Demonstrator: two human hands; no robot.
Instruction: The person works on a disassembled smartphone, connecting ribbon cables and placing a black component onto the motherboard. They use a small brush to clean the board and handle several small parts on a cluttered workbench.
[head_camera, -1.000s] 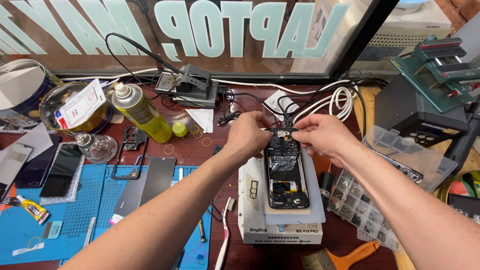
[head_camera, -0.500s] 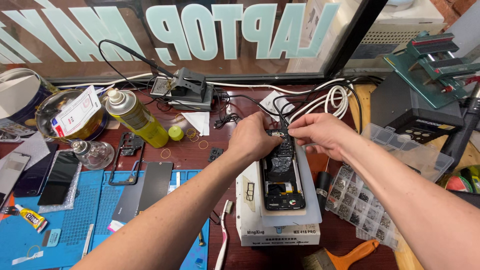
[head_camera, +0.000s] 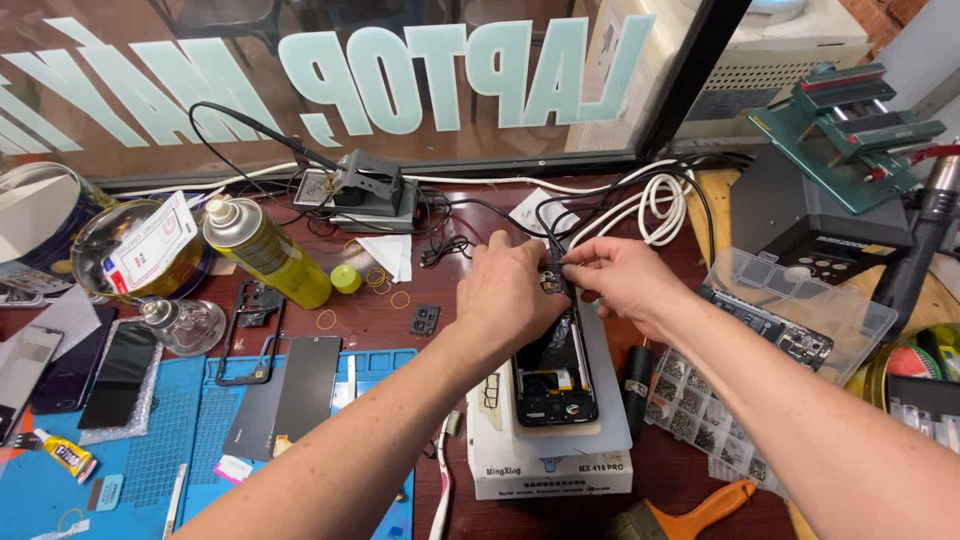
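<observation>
Opened phone (head_camera: 556, 372) lies backless on a white slab atop a white box (head_camera: 548, 468), its top end buried under your hands. On the far left, a blue rubbery mat (head_camera: 190, 440) carries a flat dark back panel (head_camera: 296, 392). Your left hand (head_camera: 512, 296) curls over the phone's upper edge, fingertips pinched tight against something too small to make out. Your right hand (head_camera: 618, 280) meets it, thumb and forefinger nipped together on the same hidden spot. A clear plastic screw organiser (head_camera: 700, 410) sits just right.

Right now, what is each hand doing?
Left hand: closed, pressing on the opened phone.
Right hand: pinching a small part at the phone's top.
</observation>
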